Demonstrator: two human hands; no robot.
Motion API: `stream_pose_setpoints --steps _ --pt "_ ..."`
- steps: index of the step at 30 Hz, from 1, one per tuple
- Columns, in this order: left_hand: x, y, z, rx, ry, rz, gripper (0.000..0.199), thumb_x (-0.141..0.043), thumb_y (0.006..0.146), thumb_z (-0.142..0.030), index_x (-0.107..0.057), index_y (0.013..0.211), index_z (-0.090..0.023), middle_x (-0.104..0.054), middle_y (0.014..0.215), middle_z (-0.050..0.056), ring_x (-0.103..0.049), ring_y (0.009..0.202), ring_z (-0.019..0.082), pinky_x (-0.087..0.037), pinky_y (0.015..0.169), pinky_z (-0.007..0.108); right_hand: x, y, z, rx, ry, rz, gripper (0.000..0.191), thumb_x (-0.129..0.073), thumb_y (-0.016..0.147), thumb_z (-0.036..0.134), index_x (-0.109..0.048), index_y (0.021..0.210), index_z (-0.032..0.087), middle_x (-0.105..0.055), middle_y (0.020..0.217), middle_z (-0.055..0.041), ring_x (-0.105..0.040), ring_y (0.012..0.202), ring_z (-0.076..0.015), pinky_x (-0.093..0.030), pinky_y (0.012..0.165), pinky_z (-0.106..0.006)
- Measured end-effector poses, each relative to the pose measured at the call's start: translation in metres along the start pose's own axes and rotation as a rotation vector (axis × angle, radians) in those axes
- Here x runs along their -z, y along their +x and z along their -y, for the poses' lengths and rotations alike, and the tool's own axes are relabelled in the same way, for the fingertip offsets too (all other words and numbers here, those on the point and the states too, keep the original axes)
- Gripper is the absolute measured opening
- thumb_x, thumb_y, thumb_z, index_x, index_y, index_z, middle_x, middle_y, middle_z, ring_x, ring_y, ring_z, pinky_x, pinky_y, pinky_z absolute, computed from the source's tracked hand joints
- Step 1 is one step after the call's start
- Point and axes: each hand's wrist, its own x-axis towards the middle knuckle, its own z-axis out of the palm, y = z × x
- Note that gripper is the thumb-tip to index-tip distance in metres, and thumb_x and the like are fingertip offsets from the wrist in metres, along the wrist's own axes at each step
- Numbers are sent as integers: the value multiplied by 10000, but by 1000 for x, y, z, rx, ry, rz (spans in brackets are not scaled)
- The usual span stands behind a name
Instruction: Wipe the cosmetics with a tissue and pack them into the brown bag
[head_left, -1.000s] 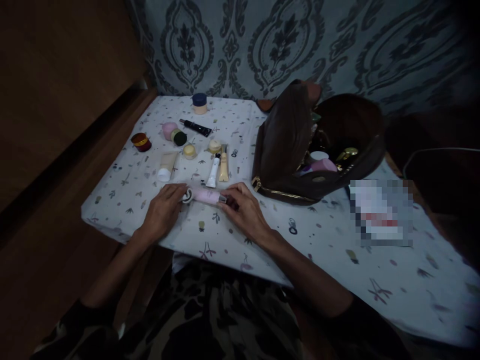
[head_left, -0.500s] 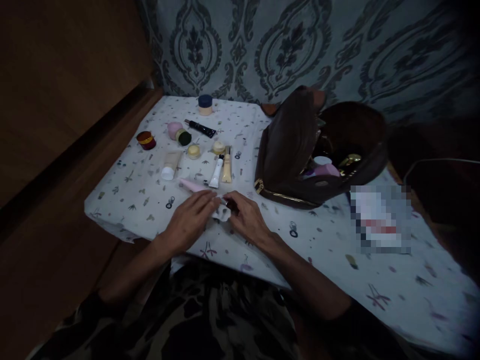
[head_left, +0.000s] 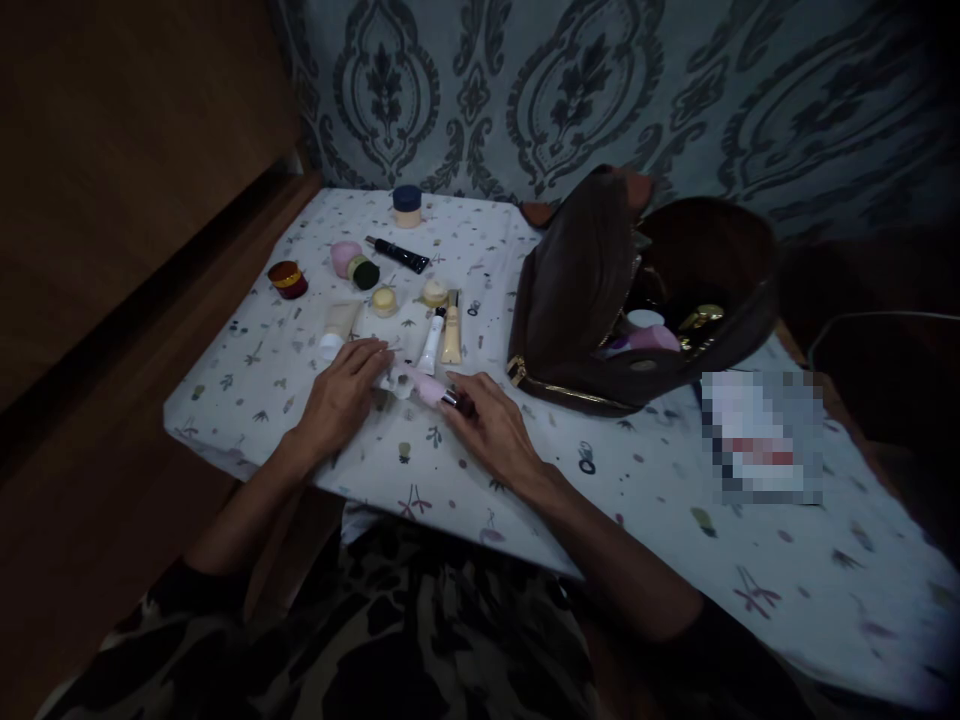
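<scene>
My right hand [head_left: 491,425] grips a slim pink tube [head_left: 425,388] by its dark, shiny cap end. The tube points left and slightly up, just above the cloth. A thin white wipe [head_left: 397,382] touches the tube's far end and hangs loosely below it. My left hand [head_left: 339,395] has its fingers closed over the other side of the wipe; its fingertips are partly hidden. Just beyond lie a white tube [head_left: 433,345] with a black cap and a yellow tube [head_left: 451,338]. A beige tube [head_left: 343,320] with a white cap is close to my left fingers.
An open brown bag [head_left: 570,310] holding cosmetics stands at right. Behind my hands are small yellow jars [head_left: 384,302], a black tube [head_left: 397,254], a pink rounded item [head_left: 346,257], a red jar [head_left: 289,281] and a blue-lidded jar [head_left: 407,207]. A blurred-out packet [head_left: 761,435] lies right.
My left hand has slid left with the wipe, away from my right hand. The pink tube now shows between the hands; my right hand stays almost in place.
</scene>
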Motion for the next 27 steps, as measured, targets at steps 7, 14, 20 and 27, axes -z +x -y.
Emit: stream_pose_setpoints --steps 7,14,20,27 --pt "-19 0 -23 -35 -69 1 551 -447 799 54 -511 1304 -156 -591 1321 154 -496 1300 286 -494 1056 519 -3 0 -3 26 55 -20 203 -593 865 185 -590 1067 204 -613 976 -62 -586 770 -184 -498 697 -303" --pt "-35 -9 -57 -176 -134 32 622 -405 922 -35 -229 1512 -121 -461 1453 245 -367 1434 307 -452 1103 529 -2 2 -7 25 53 -20 228 -498 833 97 -628 1004 175 -612 869 -65 -591 783 -209 -478 712 -321" --pt "-30 -9 -3 -60 -65 -8 608 -361 883 21 -346 1467 -149 -503 1442 201 -443 1393 277 -469 1089 520 3 3 0 -19 0 -40 245 -498 962 321 -665 1048 164 -596 891 -78 -584 761 -204 -482 700 -335" --pt "-22 -7 11 -4 -80 1 512 -383 897 -18 -470 1386 -144 -560 1395 181 -524 1324 264 -494 1065 498 -1 1 -3 13 49 -30 313 -594 908 315 -583 1204 213 -621 1004 -69 -585 770 -191 -504 719 -332"
